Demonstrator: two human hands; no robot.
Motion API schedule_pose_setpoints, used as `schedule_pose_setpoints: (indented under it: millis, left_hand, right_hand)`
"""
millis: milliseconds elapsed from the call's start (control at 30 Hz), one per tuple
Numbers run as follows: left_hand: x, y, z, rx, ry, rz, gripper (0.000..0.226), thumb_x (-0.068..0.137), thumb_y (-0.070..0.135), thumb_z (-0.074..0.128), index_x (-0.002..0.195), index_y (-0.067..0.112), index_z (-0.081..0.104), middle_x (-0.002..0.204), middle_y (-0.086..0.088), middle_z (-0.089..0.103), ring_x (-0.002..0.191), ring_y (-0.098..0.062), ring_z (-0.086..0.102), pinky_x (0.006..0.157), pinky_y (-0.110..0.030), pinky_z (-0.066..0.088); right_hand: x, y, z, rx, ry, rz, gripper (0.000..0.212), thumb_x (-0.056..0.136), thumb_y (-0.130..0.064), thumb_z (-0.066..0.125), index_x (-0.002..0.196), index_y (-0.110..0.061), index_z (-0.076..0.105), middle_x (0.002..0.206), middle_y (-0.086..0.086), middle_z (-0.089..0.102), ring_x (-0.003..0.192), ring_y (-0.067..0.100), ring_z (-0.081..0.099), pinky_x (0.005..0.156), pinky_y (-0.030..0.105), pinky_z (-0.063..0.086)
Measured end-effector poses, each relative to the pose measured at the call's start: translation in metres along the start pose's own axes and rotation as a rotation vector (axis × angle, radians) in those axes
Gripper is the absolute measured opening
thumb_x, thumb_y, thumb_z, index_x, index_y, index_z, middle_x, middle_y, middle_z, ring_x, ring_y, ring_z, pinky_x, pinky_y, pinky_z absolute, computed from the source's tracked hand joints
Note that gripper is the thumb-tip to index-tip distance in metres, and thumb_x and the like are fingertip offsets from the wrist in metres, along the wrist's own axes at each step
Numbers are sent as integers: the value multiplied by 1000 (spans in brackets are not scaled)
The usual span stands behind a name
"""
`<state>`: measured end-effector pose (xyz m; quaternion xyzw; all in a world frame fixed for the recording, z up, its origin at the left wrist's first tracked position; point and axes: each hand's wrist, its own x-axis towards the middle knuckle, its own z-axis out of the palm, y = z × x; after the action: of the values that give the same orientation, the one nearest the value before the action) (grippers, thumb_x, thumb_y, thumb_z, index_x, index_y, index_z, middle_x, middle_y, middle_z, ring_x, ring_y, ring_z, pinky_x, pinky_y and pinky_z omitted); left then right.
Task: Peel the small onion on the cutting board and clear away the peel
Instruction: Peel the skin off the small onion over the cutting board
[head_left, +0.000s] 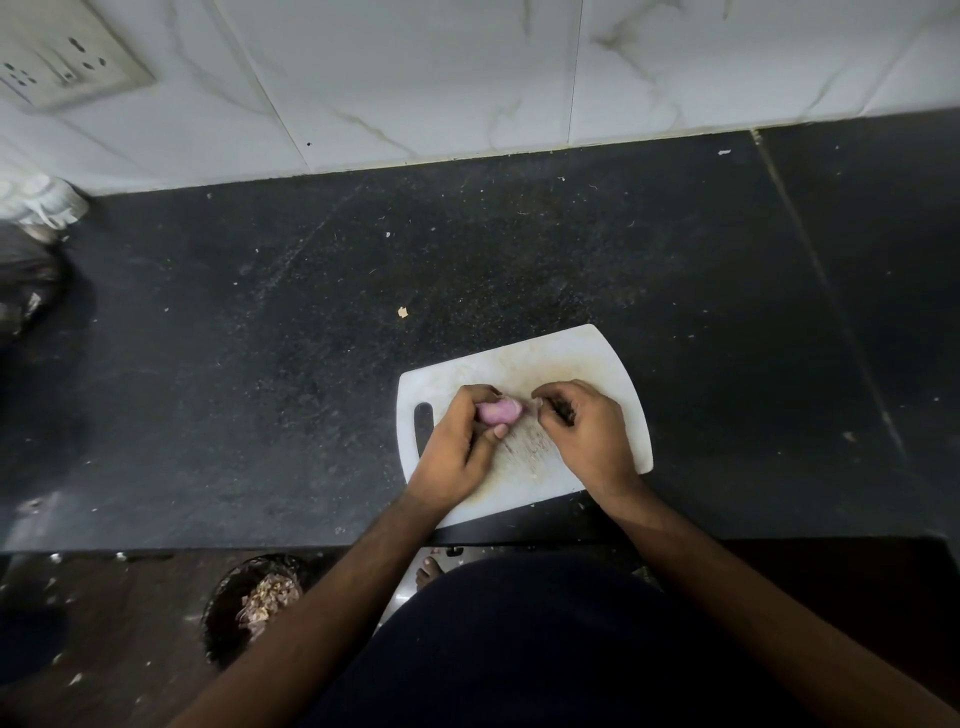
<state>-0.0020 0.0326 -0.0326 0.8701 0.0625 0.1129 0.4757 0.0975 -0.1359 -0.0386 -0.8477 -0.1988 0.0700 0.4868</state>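
Both hands (457, 447) (587, 436) mid-board, onion (497, 411) in left fingers (501, 430).

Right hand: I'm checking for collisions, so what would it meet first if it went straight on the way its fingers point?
Probably the small onion in the left hand; the right hand points at its tip, though the gap is unclear.

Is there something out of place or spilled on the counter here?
Yes. Small pale scraps lie scattered on the dark counter, one tan flake beyond the cutting board. The board itself sits askew, overhanging the counter's front edge.
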Motion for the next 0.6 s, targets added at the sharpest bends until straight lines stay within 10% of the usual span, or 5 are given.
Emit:
schedule_pose_setpoints:
  millis: [233, 600]
  left_hand:
    - [2, -4, 1, -63, -3, -60, 26, 101, 17, 66, 120, 15, 49, 104, 3, 71, 92, -9, 70, 81, -29, 57]
    - [1, -3, 3, -75, -19, -54, 25, 96, 17, 73, 112, 12, 55, 85, 2, 69, 73, -6, 62, 68, -22, 50]
  right_hand:
    - [-9, 1, 0, -34, -135, -148, 41, 104, -36, 54, 140, -18, 60, 127, -8, 59, 114, 6, 61, 94, 24, 53]
    - [-11, -2, 3, -220, -171, -299, 31, 104, -24, 52, 131, -14, 64, 117, 0, 66, 110, 19, 61, 94, 37, 52]
